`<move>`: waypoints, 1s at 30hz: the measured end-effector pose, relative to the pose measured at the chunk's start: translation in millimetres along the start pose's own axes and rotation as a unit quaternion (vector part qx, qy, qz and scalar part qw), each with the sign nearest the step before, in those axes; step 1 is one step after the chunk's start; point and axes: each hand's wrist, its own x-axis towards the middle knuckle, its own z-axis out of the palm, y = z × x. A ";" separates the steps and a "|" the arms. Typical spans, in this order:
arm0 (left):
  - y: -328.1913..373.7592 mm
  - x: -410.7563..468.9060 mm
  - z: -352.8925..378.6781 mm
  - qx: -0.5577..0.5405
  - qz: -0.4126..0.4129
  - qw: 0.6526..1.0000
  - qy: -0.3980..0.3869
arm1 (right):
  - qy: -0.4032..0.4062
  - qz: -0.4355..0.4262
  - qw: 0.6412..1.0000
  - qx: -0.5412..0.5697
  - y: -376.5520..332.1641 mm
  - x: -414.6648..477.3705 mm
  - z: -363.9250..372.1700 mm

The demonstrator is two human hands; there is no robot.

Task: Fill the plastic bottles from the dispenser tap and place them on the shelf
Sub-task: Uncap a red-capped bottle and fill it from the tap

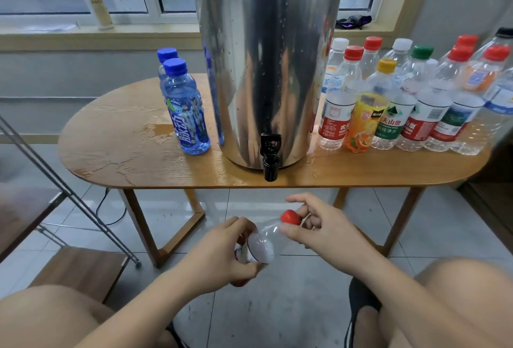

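While the left hand [222, 250] grips its body, the bottle [262, 245] lies tilted, red cap [290, 217] pointing up-right, pinched by the right hand [319, 225]; tap [270, 164] beyond.

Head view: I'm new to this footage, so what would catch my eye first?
A tall steel dispenser dominates the middle of the wet wooden table, its black tap at the front edge. Below it, the left hand holds a clear bottle while the right hand pinches its red cap. Capped bottles crowd the right.
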 end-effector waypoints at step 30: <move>0.7 11.9 11.3 0.033 -0.010 0.999 0.040 | 0.049 -0.099 0.986 -0.123 -16.7 6.8 6.5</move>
